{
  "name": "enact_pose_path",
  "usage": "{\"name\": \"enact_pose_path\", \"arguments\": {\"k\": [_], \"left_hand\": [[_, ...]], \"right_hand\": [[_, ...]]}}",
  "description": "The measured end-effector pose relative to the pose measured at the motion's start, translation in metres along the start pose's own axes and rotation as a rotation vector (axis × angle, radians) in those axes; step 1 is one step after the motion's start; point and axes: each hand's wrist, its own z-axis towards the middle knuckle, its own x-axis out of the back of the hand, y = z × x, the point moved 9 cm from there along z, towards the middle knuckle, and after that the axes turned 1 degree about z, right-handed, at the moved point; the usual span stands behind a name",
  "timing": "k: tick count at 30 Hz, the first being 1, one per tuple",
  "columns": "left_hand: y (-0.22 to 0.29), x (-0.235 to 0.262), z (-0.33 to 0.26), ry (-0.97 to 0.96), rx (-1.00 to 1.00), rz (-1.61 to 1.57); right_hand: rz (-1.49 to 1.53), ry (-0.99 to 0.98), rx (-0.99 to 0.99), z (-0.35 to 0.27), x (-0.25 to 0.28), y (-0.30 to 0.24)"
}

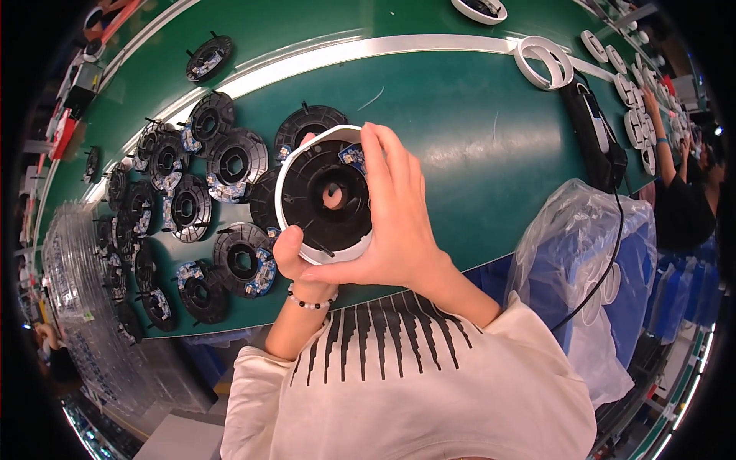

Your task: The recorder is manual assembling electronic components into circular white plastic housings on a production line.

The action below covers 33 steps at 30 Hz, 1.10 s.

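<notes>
Both hands hold a round white housing (pixel 356 251) up in front of me, above the near edge of the green table. Inside its rim sits a black plastic disc (pixel 307 192) with a round hole in the middle and a small blue circuit board (pixel 352 156) at its upper right. My right hand (pixel 402 218) wraps the right side, its fingers over the upper rim and thumb along the lower one. Mostly hidden behind the housing, my left hand (pixel 289 257) grips from the left and underneath; its thumb shows at the lower left. Skin shows through the hole.
Several black discs with blue boards (pixel 238 165) crowd the table's left. White rings (pixel 543 63) and a black device with a cable (pixel 594 138) lie far right. A plastic-lined blue bin (pixel 571 253) stands near right; stacked clear trays (pixel 73 268) stand left. Another person's arm (pixel 663 142) reaches in.
</notes>
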Motion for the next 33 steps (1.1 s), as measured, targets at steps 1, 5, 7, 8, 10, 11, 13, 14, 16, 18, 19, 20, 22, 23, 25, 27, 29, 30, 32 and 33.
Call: {"name": "enact_pose_path", "arguments": {"k": [1,5,7,8,10,11,13,14,16,18,19,20,22,23,25,27,29,30,32,33], "left_hand": [[0.0,0.001,0.0,0.023,-0.012,0.068],[0.008,-0.005,0.007,0.041,0.009,0.074],[0.019,-0.008,0.022,0.073,0.142,0.134],[0.031,-0.004,0.029,0.166,0.269,0.072],[0.033,0.004,0.047,0.094,0.582,0.165],[0.048,0.022,0.055,0.169,0.553,0.347],[0.05,0.023,0.085,0.164,0.569,0.399],[0.047,0.023,0.109,0.143,0.577,0.438],[0.043,0.029,0.162,0.01,0.538,0.483],[0.031,0.047,0.208,0.11,0.477,0.479],[0.023,0.055,0.225,0.118,0.464,0.453],[0.014,0.064,0.242,0.124,0.453,0.424],[-0.019,0.08,0.265,0.238,0.515,0.372],[-0.026,0.099,0.285,0.217,0.427,0.416],[-0.024,0.115,0.311,0.25,0.226,0.708],[-0.011,0.107,0.323,0.313,0.025,1.058],[0.004,0.086,0.324,0.305,-0.146,1.353],[0.013,0.061,0.321,0.278,-0.234,1.54],[0.042,0.044,0.324,0.146,-0.383,1.746],[0.057,0.032,0.321,0.134,-0.477,1.912]], "right_hand": [[-0.002,0.006,-0.001,-0.001,0.001,0.0],[0.131,0.079,0.048,-0.002,0.009,0.005],[0.309,0.064,0.083,-0.002,0.009,0.016],[0.384,0.049,0.117,0.003,0.015,0.02],[0.648,0.064,-0.054,0.016,0.04,0.063],[0.585,0.152,-0.058,0.027,0.06,0.086],[0.326,0.55,-0.074,0.044,0.125,0.134],[0.065,0.705,-0.21,0.042,0.164,0.159],[-0.313,0.768,-0.276,0.051,0.205,0.201],[-0.574,0.752,-0.238,0.058,0.202,0.24],[-0.551,0.759,-0.223,0.058,0.193,0.255],[-0.594,0.658,-0.323,0.062,0.179,0.278],[-0.614,0.48,-0.502,0.067,0.169,0.311],[-0.569,0.406,-0.658,0.068,0.166,0.323],[-0.595,0.417,-0.561,0.071,0.175,0.318],[-0.654,0.418,-0.555,0.069,0.188,0.309],[-0.695,0.477,-0.502,0.064,0.203,0.301],[-0.716,0.52,-0.526,0.057,0.218,0.305],[-0.657,0.581,-0.62,0.06,0.225,0.282],[-0.691,0.664,-0.565,0.06,0.233,0.263]]}}
